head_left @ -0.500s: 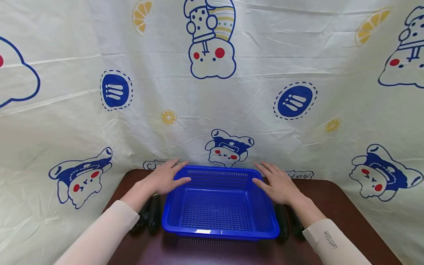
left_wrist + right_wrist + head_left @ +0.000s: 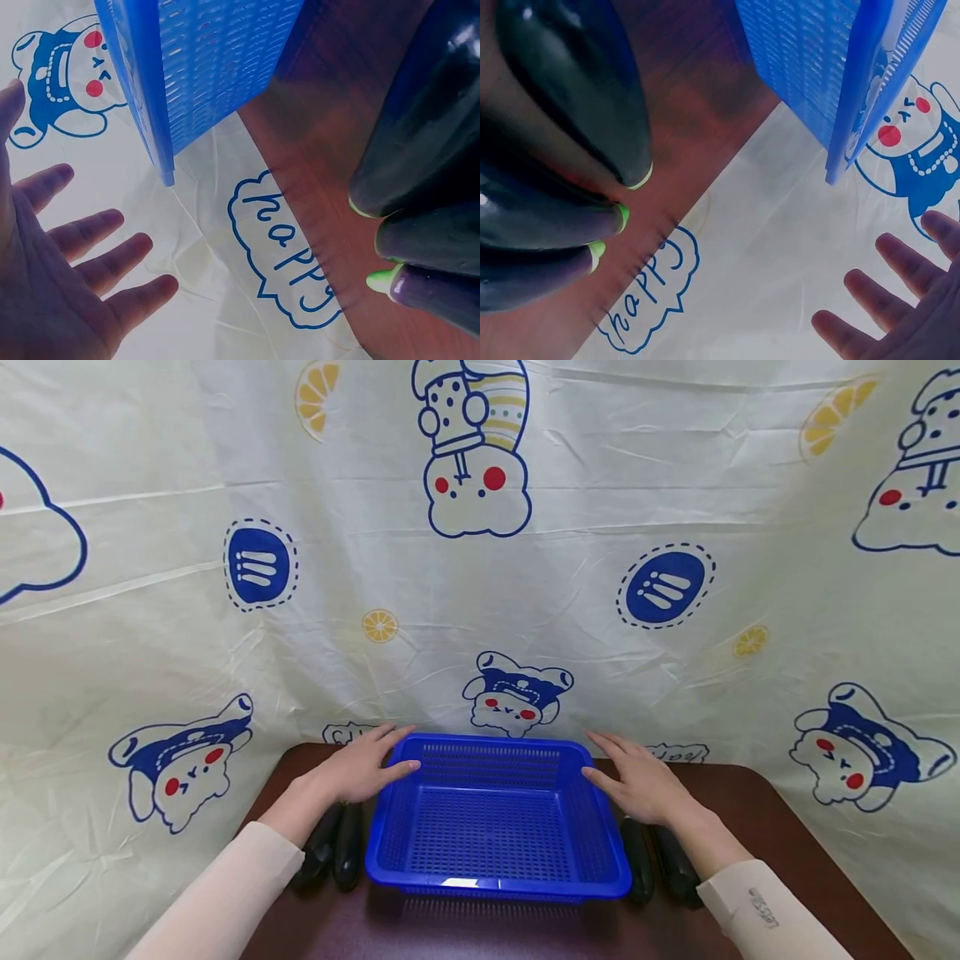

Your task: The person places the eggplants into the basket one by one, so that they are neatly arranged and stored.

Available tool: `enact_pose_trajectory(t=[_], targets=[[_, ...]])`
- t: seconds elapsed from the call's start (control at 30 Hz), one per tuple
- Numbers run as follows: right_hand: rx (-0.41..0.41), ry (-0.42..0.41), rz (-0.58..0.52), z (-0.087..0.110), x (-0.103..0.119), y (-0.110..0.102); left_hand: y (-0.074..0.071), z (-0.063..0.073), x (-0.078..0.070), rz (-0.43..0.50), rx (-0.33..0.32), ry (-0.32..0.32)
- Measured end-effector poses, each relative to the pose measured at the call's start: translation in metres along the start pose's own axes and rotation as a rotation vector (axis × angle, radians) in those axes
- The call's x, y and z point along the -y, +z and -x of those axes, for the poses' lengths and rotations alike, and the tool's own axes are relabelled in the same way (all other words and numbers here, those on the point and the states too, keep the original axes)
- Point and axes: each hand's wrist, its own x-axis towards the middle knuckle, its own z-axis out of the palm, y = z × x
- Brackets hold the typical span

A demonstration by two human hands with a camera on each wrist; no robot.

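Observation:
A blue plastic basket (image 2: 495, 888) with slotted walls stands on the brown table, its inside bare. My left hand (image 2: 362, 768) hovers by its far left corner, fingers spread and straight. On the other side my right hand (image 2: 643, 783) is held near the far right corner, its fingers also extended. Both wrist views show a gap between the fingers and the basket's rim. Several dark eggplants lie in two groups: the left eggplants (image 2: 427, 112) beneath my left forearm, the right eggplants (image 2: 577, 90) beneath my right. Green stem ends show on them in the wrist views.
The brown table (image 2: 480, 935) has its far edge just behind the basket. A white cloth (image 2: 570, 577) with cartoon prints hangs behind and on both sides of the table.
Both hands have moved outward, the left one to the left and the right one to the right, away from the basket's rim. The basket stays where it was.

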Motion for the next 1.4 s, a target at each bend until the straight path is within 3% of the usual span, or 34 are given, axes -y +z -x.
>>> enact_pose_trajectory(t=[0.37,0.57,0.87,1.07,1.4], targets=[[0.051,0.026,-0.017,0.015,-0.016,-0.006,0.007,0.007,0.011,0.137,-0.050,0.057],[0.107,0.072,-0.042,0.023,-0.024,0.001,0.016,0.017,0.016,0.207,-0.071,0.049],[0.138,0.111,-0.043,0.029,-0.036,0.004,0.029,0.022,0.019,0.299,-0.107,0.004],[0.173,0.118,-0.073,0.040,-0.052,0.008,0.047,0.020,0.014,0.433,-0.105,0.005],[0.217,0.144,-0.143,0.039,-0.055,0.021,0.061,0.029,0.011,0.472,-0.164,-0.109]])
